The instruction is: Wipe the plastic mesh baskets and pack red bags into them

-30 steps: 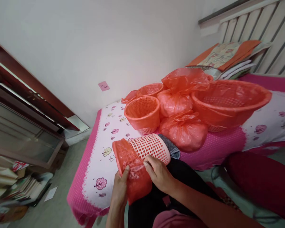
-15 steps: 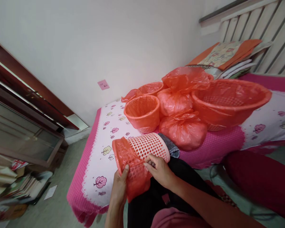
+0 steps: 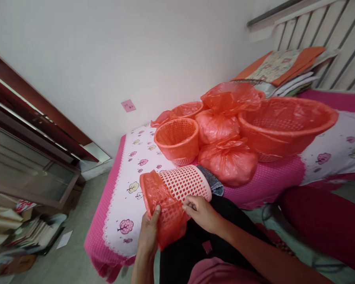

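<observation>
A pale pink perforated plastic basket lies on its side at the bed's edge, against my lap. A red plastic bag is folded over its rim and covers the open end, which faces left. My left hand grips the bagged rim, thumb on the outside, its other fingers hidden. With fingers pinched together, my right hand holds the bag's edge against the basket's side. Just behind stands a similar basket lined with red plastic.
Two knotted, filled red bags and a larger lined basket stand on the bed to the right. A grey cloth lies by the held basket's base. Folded bedding is stacked near the headboard. A dark red stool is at lower right.
My right hand has shifted slightly right and down along the bag's edge. My left hand and the basket stay in place.
</observation>
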A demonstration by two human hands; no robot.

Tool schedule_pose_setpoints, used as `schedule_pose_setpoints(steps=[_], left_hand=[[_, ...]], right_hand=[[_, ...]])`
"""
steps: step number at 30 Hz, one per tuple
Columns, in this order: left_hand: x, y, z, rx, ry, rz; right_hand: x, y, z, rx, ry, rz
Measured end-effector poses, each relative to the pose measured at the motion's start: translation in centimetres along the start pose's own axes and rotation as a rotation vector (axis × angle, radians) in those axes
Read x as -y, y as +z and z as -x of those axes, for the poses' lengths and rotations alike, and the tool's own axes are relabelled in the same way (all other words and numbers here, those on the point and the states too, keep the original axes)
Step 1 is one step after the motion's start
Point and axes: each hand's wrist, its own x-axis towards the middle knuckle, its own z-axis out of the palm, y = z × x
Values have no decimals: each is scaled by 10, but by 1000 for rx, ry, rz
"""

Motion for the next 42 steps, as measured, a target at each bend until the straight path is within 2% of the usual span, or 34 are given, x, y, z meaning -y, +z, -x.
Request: schedule_pose_setpoints(steps=[3, 6, 11, 15, 19, 24, 26, 31, 42], left_hand=[[1, 1, 1, -26, 7, 0], [2, 1, 1, -16, 12, -12], [3, -1, 3, 43, 30, -51], [4, -3, 3, 21, 42, -103], [5, -4, 2, 9, 61, -139], [6, -5, 1, -5, 53, -117], [6, -5, 0, 0, 53, -116], [4, -2, 1, 31, 37, -71], [1, 1, 2, -21, 35, -73]], right_hand=[[4, -10, -1, -30, -12, 1], [10, -10, -2, -84, -1, 7], [18, 9, -7, -46, 48, -59], [17, 19, -11, -18, 53, -203], [11, 10, -15, -51, 84, -298], [8, -6, -14, -112, 88, -308], [10, -6, -11, -74, 95, -315], [11, 3, -2, 126, 169, -285], [3, -8, -2, 66, 162, -242]])
